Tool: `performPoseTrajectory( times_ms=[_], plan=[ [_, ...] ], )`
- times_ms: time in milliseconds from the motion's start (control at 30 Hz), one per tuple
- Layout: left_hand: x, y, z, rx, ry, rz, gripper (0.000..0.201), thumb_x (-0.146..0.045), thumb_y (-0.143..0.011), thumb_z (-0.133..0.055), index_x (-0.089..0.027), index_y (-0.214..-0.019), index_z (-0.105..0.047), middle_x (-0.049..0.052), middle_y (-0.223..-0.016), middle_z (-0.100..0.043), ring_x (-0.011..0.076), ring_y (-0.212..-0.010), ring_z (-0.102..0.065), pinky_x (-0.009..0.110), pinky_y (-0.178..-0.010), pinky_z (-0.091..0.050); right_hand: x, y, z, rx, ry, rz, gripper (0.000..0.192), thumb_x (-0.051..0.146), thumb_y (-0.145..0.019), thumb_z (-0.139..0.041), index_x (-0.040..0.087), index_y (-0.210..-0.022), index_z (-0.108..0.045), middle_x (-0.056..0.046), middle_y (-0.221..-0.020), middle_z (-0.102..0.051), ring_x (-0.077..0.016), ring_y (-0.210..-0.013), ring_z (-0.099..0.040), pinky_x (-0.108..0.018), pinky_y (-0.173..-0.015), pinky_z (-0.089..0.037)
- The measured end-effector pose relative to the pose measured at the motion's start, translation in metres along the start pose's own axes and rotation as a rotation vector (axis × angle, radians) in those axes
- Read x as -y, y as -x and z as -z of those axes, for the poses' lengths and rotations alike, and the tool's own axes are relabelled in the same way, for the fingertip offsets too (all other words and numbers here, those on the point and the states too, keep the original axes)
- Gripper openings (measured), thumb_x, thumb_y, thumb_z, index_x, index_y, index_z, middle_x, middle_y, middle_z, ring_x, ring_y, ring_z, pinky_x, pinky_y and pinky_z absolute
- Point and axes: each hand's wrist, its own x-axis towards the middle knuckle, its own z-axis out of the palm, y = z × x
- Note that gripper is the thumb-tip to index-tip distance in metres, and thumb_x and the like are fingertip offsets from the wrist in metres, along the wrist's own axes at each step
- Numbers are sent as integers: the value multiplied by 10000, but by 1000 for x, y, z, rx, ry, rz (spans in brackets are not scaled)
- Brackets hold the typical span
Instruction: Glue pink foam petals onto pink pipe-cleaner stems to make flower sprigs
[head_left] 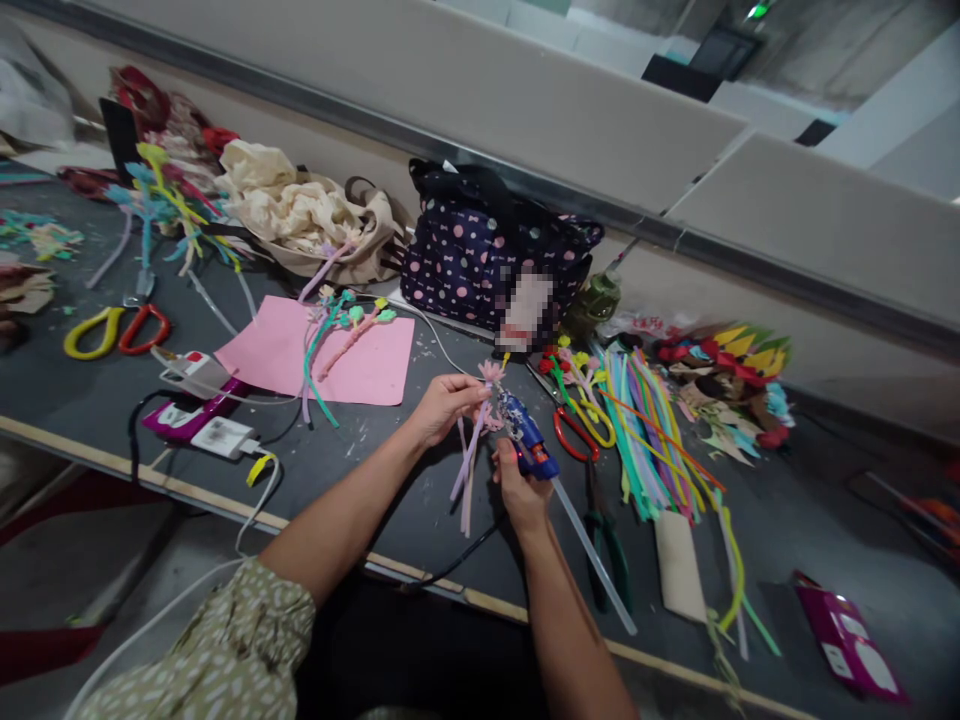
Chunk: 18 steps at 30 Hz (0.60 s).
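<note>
Between the thumb and fingers of my left hand is a pipe-cleaner flower with a pink head; lilac and pink stems hang below it. My right hand is wrapped round a blue glue gun, its front end close to the flower. A long clear glue stick sticks out of the gun's rear toward the table edge. Finished-looking pipe-cleaner flowers lie on a pink sheet to the left. The gun's nozzle tip is hard to make out against the flower.
Right of my hands lie red-and-yellow-handled scissors, dark green-handled pliers and a bundle of coloured pipe cleaners. A dotted navy bag stands behind. Another pair of scissors and a purple power strip with cables lie left.
</note>
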Motion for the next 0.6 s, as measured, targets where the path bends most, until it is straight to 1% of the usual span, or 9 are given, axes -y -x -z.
performPoseTrajectory(
  times_ms=[133,333,467,567,600],
  plan=[
    [-1,1,-1,0,7,-2,278,-314,-587,-861,-111,-653,-683,4,-577,-608,85,-486,-536,218,-515,-454,1,0,1,5,25,-26,453,601,-745,-666,150,-788,-679,36,-436,-516,-131,-374,-464,-266,-398,-391],
    [1,0,0,-5,9,6,278,-319,-592,-857,-110,-661,-687,8,-577,-618,85,-479,-535,221,-516,-448,0,-1,1,5,56,10,421,582,-768,-644,164,-800,-685,33,-459,-531,-142,-393,-475,-279,-415,-403],
    [1,0,0,0,12,-1,272,-316,-594,-857,-111,-664,-692,7,-581,-620,83,-484,-538,219,-521,-449,1,-1,2,11,88,21,426,573,-774,-646,157,-850,-697,37,-446,-523,-149,-401,-483,-284,-429,-410],
    [1,0,0,9,12,-6,265,-313,-603,-853,-112,-667,-694,6,-585,-619,85,-489,-541,219,-522,-453,4,0,3,22,102,22,430,577,-776,-649,153,-824,-698,37,-438,-516,-147,-404,-484,-284,-443,-416],
    [1,0,0,9,11,-6,266,-315,-604,-852,-111,-668,-694,7,-584,-618,85,-488,-541,219,-521,-453,4,0,3,7,103,27,436,582,-774,-650,150,-814,-699,36,-437,-515,-145,-405,-483,-283,-448,-418]
  ],
)
